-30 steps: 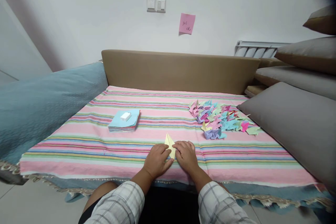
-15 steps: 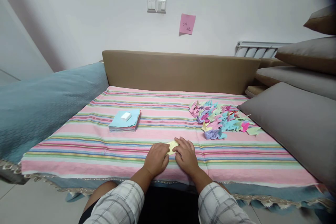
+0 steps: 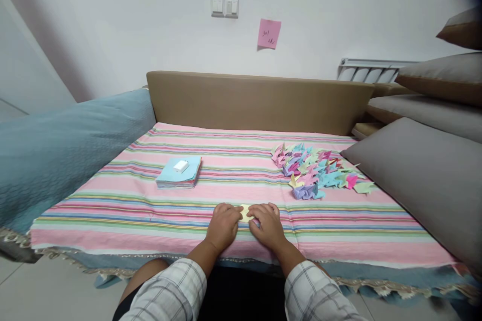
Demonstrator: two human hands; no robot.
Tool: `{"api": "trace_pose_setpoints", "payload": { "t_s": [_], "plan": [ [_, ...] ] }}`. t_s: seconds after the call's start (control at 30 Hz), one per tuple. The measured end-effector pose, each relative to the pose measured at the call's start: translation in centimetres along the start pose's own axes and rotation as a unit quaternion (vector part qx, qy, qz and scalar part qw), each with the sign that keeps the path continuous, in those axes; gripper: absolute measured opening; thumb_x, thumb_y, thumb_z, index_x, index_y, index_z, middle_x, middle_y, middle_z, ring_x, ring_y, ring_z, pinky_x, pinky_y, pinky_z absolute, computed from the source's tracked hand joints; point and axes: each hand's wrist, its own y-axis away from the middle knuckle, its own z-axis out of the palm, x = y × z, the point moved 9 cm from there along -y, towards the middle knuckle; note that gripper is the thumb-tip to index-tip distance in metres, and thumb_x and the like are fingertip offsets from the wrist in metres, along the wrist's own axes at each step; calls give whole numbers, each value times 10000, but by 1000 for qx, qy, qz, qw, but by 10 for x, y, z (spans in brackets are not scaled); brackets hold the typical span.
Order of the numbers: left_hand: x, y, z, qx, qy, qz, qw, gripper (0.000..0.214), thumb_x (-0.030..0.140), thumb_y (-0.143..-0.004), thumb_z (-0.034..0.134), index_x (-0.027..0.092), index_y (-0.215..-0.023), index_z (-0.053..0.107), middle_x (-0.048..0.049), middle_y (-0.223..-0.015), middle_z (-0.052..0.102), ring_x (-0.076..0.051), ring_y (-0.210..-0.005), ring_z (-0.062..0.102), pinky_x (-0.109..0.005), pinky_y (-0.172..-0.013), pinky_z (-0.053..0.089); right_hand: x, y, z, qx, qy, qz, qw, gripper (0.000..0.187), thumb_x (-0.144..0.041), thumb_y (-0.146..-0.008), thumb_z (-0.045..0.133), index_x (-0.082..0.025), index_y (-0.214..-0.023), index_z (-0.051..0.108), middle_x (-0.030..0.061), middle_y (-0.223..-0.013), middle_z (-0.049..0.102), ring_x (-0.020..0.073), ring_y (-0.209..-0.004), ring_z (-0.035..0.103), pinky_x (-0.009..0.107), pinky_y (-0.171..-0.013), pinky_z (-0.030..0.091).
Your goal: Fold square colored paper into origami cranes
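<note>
A small folded piece of pale yellow paper [image 3: 244,213] lies on the striped cloth in front of me. My left hand [image 3: 223,224] has its fingers curled, with the tips on the paper's left end. From the right, my right hand [image 3: 268,225] pinches the other end, fingers bent over it. Part of the paper is hidden under the fingertips. To the upper right sits a pile of folded paper cranes [image 3: 314,170] in many colours. A stack of square coloured paper [image 3: 178,173] lies to the left, with a small white block [image 3: 181,166] on top.
The striped cloth [image 3: 233,160] covers a seat with a brown backrest [image 3: 256,103] behind it. Grey cushions [image 3: 425,175] are heaped at the right. A blue-covered armrest [image 3: 83,145] stands at the left. A pink note [image 3: 268,34] is stuck on the wall near light switches [image 3: 225,7].
My right hand's fingers have drawn back toward me and bent more over the yellow paper. Less of the paper shows, and it lies slightly farther left. The left hand has shifted only a little.
</note>
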Motion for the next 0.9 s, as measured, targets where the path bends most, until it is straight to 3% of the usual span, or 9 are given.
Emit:
{"api": "trace_pose_setpoints", "payload": {
  "t_s": [0.17,0.27,0.7,0.9],
  "plan": [
    [-4,-2,-1,-12,16,-33,999,37,193,-746,595,221,-770,593,-6,-1029,692,-200,-898,558,-433,-896,364,1,-1,0,6,-2,-7,1000,89,-225,-767,534,-247,-813,606,-13,-1017,655,170,-988,530,384,-980,207],
    [-5,-3,-1,-11,21,-43,999,99,299,-757,636,215,-739,588,-17,-1026,694,-205,-896,564,-440,-900,351,1,-2,1,7,3,-7,1000,80,-234,-787,527,-237,-778,606,-5,-998,660,167,-976,531,365,-950,238],
    [-12,-4,1,-12,22,-75,997,57,236,-778,588,224,-733,622,-10,-949,703,-197,-854,568,-423,-875,377,11,-8,1,9,-22,50,998,130,-251,-794,510,-252,-748,632,-16,-944,680,169,-926,564,349,-887,298],
    [-15,-3,2,-17,30,-80,996,173,197,-786,544,236,-935,621,-18,-878,692,-199,-855,576,-444,-917,344,18,-9,4,10,-30,71,997,129,-229,-765,509,-254,-806,628,-14,-909,681,177,-889,565,353,-883,305]
  ]
}}
